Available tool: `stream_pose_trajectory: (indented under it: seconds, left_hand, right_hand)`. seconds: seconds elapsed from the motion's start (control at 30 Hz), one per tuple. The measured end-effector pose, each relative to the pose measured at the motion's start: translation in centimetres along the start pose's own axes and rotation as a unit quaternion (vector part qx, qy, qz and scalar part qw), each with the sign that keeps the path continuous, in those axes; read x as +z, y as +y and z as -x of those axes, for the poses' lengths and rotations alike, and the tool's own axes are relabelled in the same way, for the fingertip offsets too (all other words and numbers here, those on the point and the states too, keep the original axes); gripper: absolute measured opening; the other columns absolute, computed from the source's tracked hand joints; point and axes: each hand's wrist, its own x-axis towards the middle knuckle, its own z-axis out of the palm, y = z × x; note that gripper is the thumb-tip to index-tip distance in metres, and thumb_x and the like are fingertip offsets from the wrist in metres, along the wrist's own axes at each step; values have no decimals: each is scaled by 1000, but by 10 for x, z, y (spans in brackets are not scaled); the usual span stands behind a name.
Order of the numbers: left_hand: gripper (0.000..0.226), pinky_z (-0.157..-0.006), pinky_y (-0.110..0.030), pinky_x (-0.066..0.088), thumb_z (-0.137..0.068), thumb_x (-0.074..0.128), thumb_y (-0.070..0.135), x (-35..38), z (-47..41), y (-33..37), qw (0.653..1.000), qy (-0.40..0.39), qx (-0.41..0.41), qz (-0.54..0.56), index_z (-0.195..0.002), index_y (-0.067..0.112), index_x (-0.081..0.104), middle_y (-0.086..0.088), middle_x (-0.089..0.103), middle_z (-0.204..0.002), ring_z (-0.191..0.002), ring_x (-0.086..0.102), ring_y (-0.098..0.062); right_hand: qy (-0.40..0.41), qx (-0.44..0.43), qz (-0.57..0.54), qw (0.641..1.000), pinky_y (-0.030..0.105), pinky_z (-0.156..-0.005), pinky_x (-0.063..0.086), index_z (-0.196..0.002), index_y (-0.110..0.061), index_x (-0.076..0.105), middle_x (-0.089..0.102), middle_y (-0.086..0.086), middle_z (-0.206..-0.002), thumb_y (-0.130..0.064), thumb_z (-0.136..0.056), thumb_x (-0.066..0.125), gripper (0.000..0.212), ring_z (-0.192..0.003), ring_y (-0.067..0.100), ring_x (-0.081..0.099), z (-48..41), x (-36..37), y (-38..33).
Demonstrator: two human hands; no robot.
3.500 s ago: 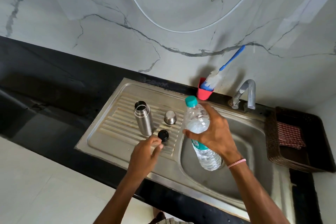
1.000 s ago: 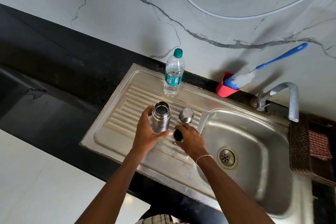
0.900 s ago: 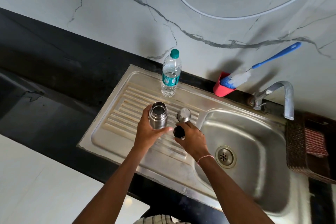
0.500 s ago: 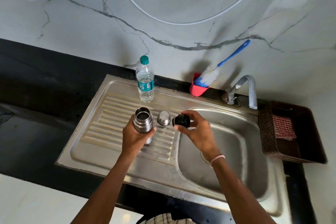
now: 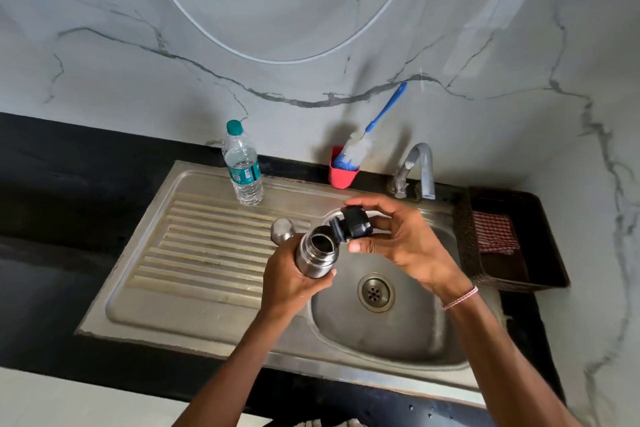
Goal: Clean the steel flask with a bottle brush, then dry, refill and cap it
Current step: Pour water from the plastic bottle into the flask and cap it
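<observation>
Over the sink [image 5: 207,305] bowl's left edge, left hand [image 5: 291,283] has its fingers wrapped around the steel flask [image 5: 317,255], mouth open and tilted. Fingers of the right hand [image 5: 405,243] pinch the black cap [image 5: 353,227] right at the flask mouth; contact unclear. Steel lid [image 5: 283,230] sits on the drainboard just left of the flask. Water bottle [image 5: 242,170] stands upright at the drainboard's back, green top on, teal label, print too small to read. Bottle brush [image 5: 360,146] stands in a red cup [image 5: 341,177] near the tap [image 5: 420,163]. Checked cloth [image 5: 495,232] lies in a basket [image 5: 467,246] on the counter [image 5: 69,184].
</observation>
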Motion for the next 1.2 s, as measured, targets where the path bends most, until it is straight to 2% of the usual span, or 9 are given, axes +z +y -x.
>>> stream_pose_trajectory:
  seconds: [0.07,0.2,0.3,0.37,0.43,0.6,0.77,0.93,1.2]
  left_hand:
    - [53,-73,-35,58,-55,88,48,6,4,11,1000,2,7,-12,-99,51,59,20,73,-89,-83,70,-3]
    - [54,-72,-41,58,-54,87,48,17,10,23,1000,-5,12,-20,-102,37,64,15,73,-90,-82,70,-7]
    - [56,-71,-43,58,-54,87,49,23,13,29,999,-11,23,-33,-102,34,65,12,73,-89,-81,70,-11]
    - [55,-70,-43,58,-53,87,50,26,15,34,999,-14,29,-41,-100,35,63,12,72,-87,-80,69,-12]
    - [55,-70,-43,58,-52,87,51,30,15,38,998,-19,31,-42,-99,35,62,11,71,-87,-79,69,-12]
    - [60,-72,-42,59,-52,89,52,34,18,44,998,-34,26,-38,-103,32,66,12,73,-91,-82,70,-9]
    - [57,-70,-42,59,-51,89,54,31,20,49,998,-52,15,-37,-99,32,66,13,73,-87,-78,70,-7]
    - [52,-67,-39,58,-50,87,57,24,20,54,995,-83,12,-50,-90,31,65,13,72,-80,-72,69,-6]
    - [47,-69,-42,61,-51,92,49,13,21,60,987,-160,8,-19,-86,36,64,12,74,-79,-71,71,-8]
  right_hand:
    - [-12,-1,37,999,44,-94,58,-126,-24,67,69,-2,-125,-9,-70,91,63,-110,22,70,6,-5,-4]
    - [-27,-12,105,994,35,-92,59,-125,-27,68,70,-9,-120,-9,-70,92,63,-107,13,70,16,-13,-13]
    - [-47,-34,192,980,26,-89,59,-126,-28,69,69,-12,-120,-8,-70,92,63,-106,7,68,19,-18,-21]
    - [-66,-79,306,946,21,-87,57,-126,-30,68,66,-15,-121,-12,-71,92,63,-106,3,65,18,-19,-27]
    - [-89,-121,403,903,24,-88,55,-128,-32,67,64,-14,-121,-14,-72,91,63,-105,3,62,17,-20,-31]
    - [-134,-159,500,841,36,-86,54,-127,-31,65,64,-10,-120,-12,-72,89,63,-108,11,60,12,-19,-42]
    - [-156,-149,508,834,42,-84,55,-126,-34,64,63,-9,-119,-14,-73,88,62,-107,14,60,10,-20,-44]
    - [-174,-134,496,840,39,-88,54,-124,-39,66,61,-13,-120,-15,-72,89,62,-109,9,58,9,-21,-45]
    - [-200,-112,456,860,34,-93,54,-120,-38,69,62,-16,-123,-10,-71,89,60,-113,6,58,10,-25,-53]
